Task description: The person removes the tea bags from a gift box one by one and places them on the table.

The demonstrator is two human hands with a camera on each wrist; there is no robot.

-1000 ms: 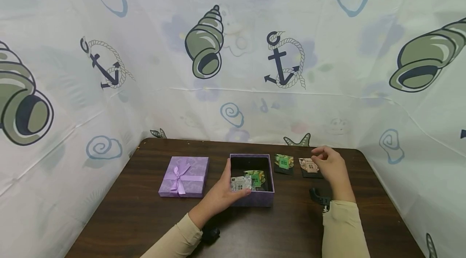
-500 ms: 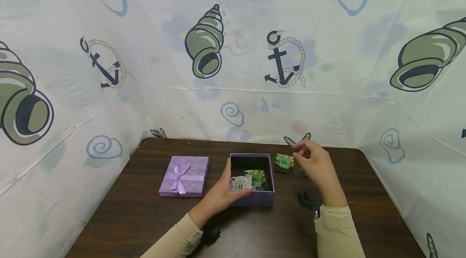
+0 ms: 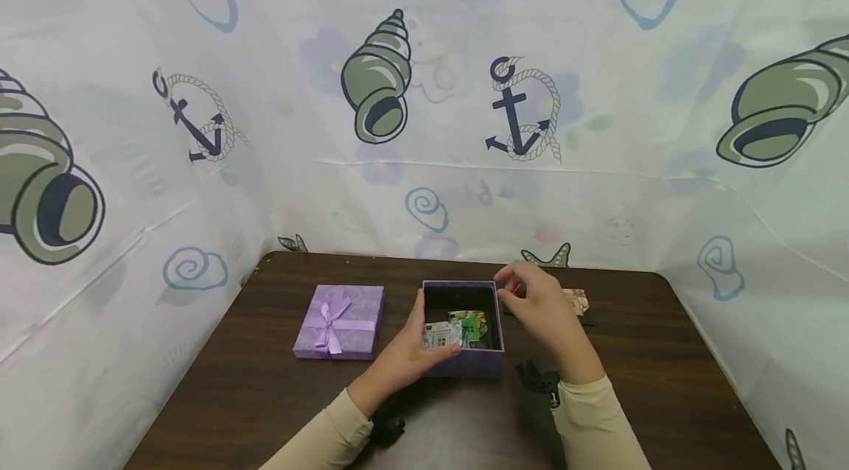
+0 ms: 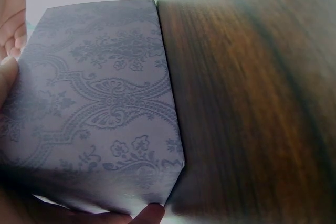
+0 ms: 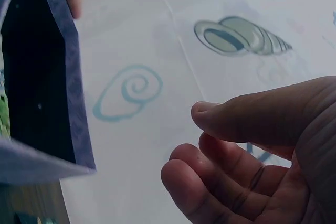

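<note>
A purple gift box (image 3: 464,363) stands with its top off on the table. Its patterned side (image 4: 110,82) fills much of the left wrist view. My left hand (image 3: 404,348) grips its left side, thumb over the near rim. Inside lie a grey-white card (image 3: 441,335) and a green card (image 3: 472,326). My right hand (image 3: 540,300) hovers at the box's right rim, fingers loosely bent, with nothing between thumb and fingertips in the right wrist view. Behind it a tan card (image 3: 577,300) shows in part; another green card is hidden.
Left of the box sits its lilac lid (image 3: 341,323) with a ribbon bow. A black wrist strap (image 3: 539,379) hangs under the right wrist, and a black device (image 3: 388,429) is under the left. A printed curtain (image 3: 444,219) rises behind the dark wooden table (image 3: 239,381).
My right hand has moved left from over the tan card to the box's right rim, uncovering part of that card and hiding the green one. The left hand keeps its grip.
</note>
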